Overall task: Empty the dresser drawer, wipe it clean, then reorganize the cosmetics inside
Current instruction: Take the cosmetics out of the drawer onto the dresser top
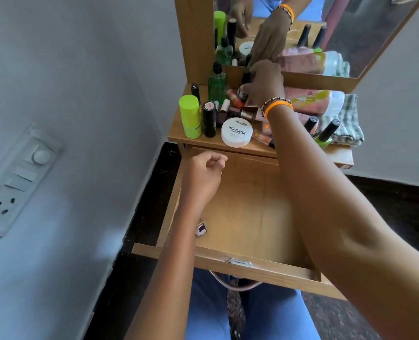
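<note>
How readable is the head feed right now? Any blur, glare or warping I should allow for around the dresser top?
Head view: wide-angle bend curves the wall and the drawer edges; the nail polish tub label reads sharp; the right hand among the bottles is slightly soft, as is the pink pouch; the mirror doubles the clutter, with mild pale glare; light is even, shadows faint; left hand clear.

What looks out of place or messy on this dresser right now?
A small scrap lies on the floor of the otherwise bare drawer, by its left wall. On the dresser top, several cosmetics lie tipped in a jumble where the right hand reaches; the green stick and black tube stand upright.
</note>
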